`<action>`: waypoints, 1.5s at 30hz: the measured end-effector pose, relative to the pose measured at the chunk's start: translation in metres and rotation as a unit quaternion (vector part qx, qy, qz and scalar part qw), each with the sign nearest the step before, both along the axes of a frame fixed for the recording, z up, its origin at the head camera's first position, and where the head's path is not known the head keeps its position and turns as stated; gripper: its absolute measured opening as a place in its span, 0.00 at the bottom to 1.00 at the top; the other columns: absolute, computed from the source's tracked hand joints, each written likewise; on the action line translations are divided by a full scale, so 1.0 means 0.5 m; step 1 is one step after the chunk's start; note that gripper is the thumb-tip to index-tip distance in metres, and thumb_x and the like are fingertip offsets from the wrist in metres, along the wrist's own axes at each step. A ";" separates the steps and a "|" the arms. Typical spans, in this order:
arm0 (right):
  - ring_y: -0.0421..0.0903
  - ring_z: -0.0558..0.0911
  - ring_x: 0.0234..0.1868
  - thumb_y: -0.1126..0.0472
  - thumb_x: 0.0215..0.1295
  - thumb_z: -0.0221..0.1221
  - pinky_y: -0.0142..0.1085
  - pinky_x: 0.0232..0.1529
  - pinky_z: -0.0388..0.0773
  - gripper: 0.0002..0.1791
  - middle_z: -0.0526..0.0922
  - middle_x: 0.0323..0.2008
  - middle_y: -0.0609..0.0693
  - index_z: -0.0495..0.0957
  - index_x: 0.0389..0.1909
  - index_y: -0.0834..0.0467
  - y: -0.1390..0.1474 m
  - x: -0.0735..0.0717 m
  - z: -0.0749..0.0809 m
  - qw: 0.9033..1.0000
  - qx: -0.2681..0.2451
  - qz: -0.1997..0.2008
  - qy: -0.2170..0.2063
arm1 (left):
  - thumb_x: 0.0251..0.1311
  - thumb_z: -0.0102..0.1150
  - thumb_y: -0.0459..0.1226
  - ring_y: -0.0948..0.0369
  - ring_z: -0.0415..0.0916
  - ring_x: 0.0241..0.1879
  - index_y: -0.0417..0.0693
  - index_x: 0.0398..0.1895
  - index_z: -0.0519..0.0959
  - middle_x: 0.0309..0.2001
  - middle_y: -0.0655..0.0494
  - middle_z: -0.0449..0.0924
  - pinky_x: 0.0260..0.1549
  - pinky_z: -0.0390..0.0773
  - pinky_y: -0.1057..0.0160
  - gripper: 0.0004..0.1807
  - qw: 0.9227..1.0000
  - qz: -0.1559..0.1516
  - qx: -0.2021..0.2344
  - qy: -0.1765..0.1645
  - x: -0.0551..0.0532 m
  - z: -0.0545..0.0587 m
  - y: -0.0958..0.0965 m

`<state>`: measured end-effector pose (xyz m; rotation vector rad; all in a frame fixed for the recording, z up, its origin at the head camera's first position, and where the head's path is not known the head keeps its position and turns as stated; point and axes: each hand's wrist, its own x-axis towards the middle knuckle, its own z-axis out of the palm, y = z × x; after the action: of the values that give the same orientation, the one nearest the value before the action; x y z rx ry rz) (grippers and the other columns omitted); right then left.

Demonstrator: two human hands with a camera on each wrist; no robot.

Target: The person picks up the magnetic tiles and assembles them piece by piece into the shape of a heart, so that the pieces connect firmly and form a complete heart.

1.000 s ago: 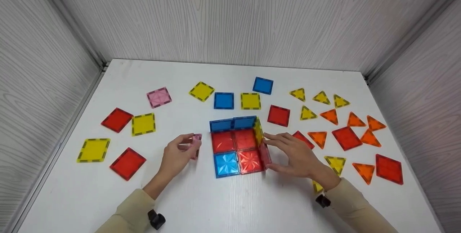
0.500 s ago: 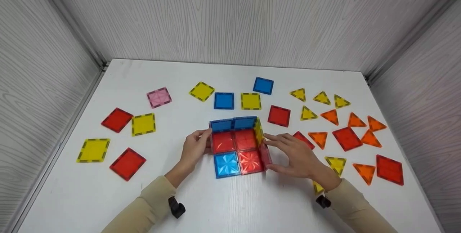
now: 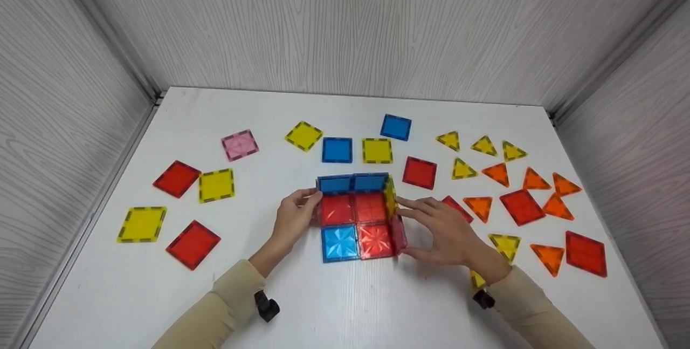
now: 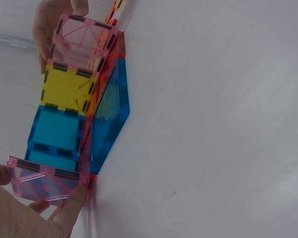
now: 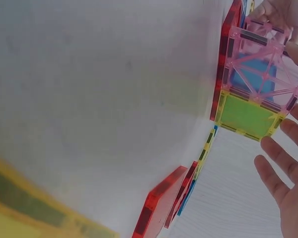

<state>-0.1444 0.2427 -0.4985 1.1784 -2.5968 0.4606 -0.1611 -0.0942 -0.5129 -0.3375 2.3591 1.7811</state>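
Clear coloured magnetic tiles form an open box in the head view. Its floor is red tiles [image 3: 371, 207] plus one blue tile [image 3: 339, 243]; two blue tiles [image 3: 336, 184] stand along the back. On the right side stand a yellow tile [image 3: 390, 196] and a pink tile [image 3: 398, 233]. My left hand [image 3: 294, 217] pinches another pink tile [image 4: 44, 184] upright at the box's left back corner, close to the blue wall. With fingers spread and nearly straight, my right hand [image 3: 444, 233] touches the right wall from outside, thumb at the pink tile's near end.
Loose square tiles lie left and behind, among them a red tile [image 3: 193, 245], a yellow tile [image 3: 141, 224] and a pink tile [image 3: 240, 145]. Several orange triangles [image 3: 547, 259] and yellow triangles [image 3: 505, 246] lie at right with more red squares [image 3: 522, 207]. Pale panels [image 3: 345, 25] enclose the white table.
My left hand has moved right and slightly back, bringing the pink tile from beside the box to its left edge. My right hand stays at the right wall.
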 end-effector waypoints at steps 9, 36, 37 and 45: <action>0.45 0.81 0.62 0.38 0.52 0.77 0.43 0.53 0.87 0.43 0.77 0.74 0.47 0.78 0.70 0.47 -0.021 0.017 -0.005 1.000 0.000 -0.028 0.002 | 0.78 0.54 0.52 0.53 0.79 0.58 0.46 0.68 0.78 0.61 0.45 0.81 0.58 0.85 0.59 0.26 1.000 -0.023 -0.018 -0.001 -0.038 0.004 -0.011; 0.45 0.81 0.62 0.37 0.54 0.75 0.44 0.54 0.86 0.41 0.79 0.72 0.48 0.79 0.69 0.45 -0.014 0.020 -0.007 0.999 -0.003 -0.024 0.023 | 0.61 0.73 0.52 0.37 0.66 0.64 0.44 0.72 0.73 0.67 0.33 0.71 0.59 0.78 0.31 0.40 0.913 -0.100 -0.381 0.107 0.167 -0.008 -0.372; 0.45 0.82 0.62 0.37 0.54 0.75 0.44 0.54 0.86 0.41 0.79 0.72 0.47 0.79 0.69 0.45 -0.014 0.020 -0.007 0.999 -0.004 -0.024 0.023 | 0.61 0.74 0.52 0.36 0.66 0.64 0.45 0.72 0.74 0.67 0.32 0.70 0.59 0.78 0.30 0.39 0.910 -0.100 -0.387 0.106 0.170 -0.012 -0.378; 0.46 0.82 0.60 0.39 0.53 0.76 0.44 0.52 0.86 0.41 0.80 0.72 0.48 0.79 0.68 0.46 -0.013 0.016 -0.010 0.999 -0.011 -0.017 0.033 | 0.60 0.73 0.51 0.33 0.61 0.65 0.47 0.69 0.76 0.68 0.29 0.65 0.59 0.71 0.27 0.36 0.902 -0.101 -0.411 0.086 0.175 -0.028 -0.397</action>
<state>-0.1365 0.2361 -0.5034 1.1209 -2.5450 0.4348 -0.0735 -0.2928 -0.5270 -0.0170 3.0280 0.6653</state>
